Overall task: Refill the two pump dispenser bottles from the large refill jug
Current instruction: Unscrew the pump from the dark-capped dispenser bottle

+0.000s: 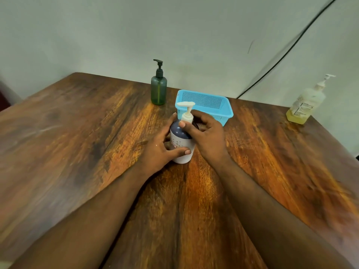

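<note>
Standing upright near the middle of the wooden counter (77, 133), a white-and-navy plastic pump bottle (181, 141) is gripped round its body by the left hand (162, 148), while the right hand (206, 134) curls its fingers round the bottle's white pump collar. Just behind sits a light-blue perforated plastic basket (207, 102). A dark green translucent pump bottle (159, 92) stands by the far edge, and a clear pump jug of yellow liquid (307, 105) at the far right corner.

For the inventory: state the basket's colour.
Light blue, with perforated walls; the basket shows best in the head view.
</note>
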`<state>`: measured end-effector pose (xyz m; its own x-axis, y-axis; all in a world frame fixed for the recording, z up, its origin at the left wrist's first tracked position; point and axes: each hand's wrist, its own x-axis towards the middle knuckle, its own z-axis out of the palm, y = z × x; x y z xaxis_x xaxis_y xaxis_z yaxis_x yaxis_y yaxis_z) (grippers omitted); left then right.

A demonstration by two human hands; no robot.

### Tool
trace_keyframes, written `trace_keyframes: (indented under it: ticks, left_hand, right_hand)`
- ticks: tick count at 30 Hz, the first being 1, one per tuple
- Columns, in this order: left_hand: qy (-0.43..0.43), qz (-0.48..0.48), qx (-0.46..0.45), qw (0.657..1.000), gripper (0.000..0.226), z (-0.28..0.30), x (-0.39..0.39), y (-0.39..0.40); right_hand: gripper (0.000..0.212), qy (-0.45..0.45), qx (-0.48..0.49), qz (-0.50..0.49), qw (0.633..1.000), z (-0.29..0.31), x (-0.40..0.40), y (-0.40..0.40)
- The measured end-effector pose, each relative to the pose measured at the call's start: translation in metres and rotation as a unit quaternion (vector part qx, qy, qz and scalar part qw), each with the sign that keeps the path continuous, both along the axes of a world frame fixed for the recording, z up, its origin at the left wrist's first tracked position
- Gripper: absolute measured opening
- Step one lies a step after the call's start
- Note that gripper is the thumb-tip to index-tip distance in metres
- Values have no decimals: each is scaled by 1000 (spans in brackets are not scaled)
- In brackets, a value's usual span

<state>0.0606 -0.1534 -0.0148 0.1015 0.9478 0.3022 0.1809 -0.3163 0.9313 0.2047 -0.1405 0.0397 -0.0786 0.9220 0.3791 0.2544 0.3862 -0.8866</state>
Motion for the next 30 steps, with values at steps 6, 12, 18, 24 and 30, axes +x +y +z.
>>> trace_keyframes:
  ticks: [6, 12, 18, 24, 30]
  left_hand:
    - [-19, -1, -14, 1000, 88, -5, -7, 12]
    - [-52, -35, -37, 997, 83, -2, -18, 24]
    - [-50, -55, -48, 996, 84, 0, -20, 30]
    - [-58, -73, -55, 994, 89, -2, -22, 32]
    - [-44, -76, -62, 994, 89, -5, -24, 33]
  right_hand:
    - [38, 48, -6, -37, 998, -2, -3, 8]
    - [46, 127, -14, 15, 992, -7, -5, 12]
    - [62, 97, 13, -29, 995, -7, -13, 17]
    - [52, 150, 21, -29, 988, -19, -12, 12]
    - [55, 83, 41, -70, 993, -13, -18, 17]
